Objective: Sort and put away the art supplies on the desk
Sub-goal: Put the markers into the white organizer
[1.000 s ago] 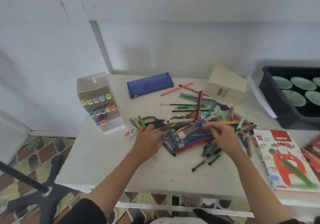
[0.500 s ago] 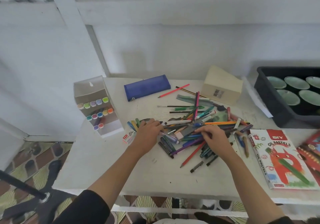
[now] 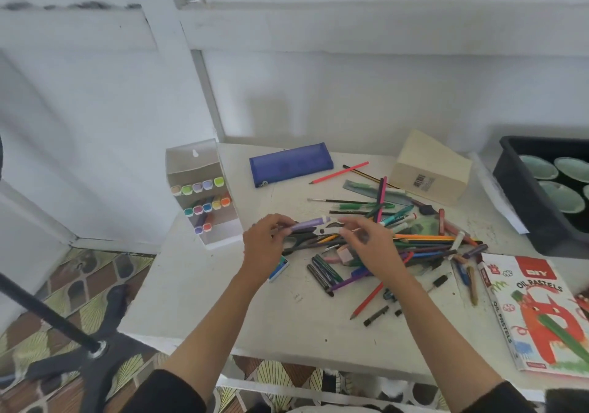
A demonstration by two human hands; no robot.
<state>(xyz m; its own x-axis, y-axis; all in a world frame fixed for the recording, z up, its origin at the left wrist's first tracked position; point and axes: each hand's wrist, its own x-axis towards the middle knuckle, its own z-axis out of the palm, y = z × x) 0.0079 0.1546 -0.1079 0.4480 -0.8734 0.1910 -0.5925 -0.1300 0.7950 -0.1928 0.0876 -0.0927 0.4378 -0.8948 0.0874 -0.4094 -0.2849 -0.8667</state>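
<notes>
Two forearms in dark sleeves reach in from 6 o'clock over the white desk (image 3: 223,310), angled toward each other so the hands meet above the middle. The left hand (image 3: 266,248) is raised off the surface, knuckles toward the camera, its fingers curled round one end of a purple marker (image 3: 309,224), which lies level and points toward 3 o'clock. The right hand (image 3: 373,248) hovers just beside the marker's pale far end, wrist bent, fingers loosely bent and blurred; I cannot tell whether it grips anything.

Under and to the 3 o'clock side of both hands sprawls the heap of pens and pencils (image 3: 424,240), with black-handled scissors (image 3: 299,240) beneath the left hand's fingers and a pink eraser (image 3: 345,255) just below the right hand's thumb. A red pencil (image 3: 368,298) lies apart toward 5 o'clock.

At 9 o'clock a clear marker stand (image 3: 204,196) sits upright at the desk's edge with rows of coloured caps. A blue pencil case (image 3: 290,164) lies at 11 o'clock, a cream box (image 3: 430,170) at 1 o'clock, a black tray (image 3: 522,196) of round pale dishes at 3 o'clock, and an oil pastels box (image 3: 538,313) flat at 4 o'clock
</notes>
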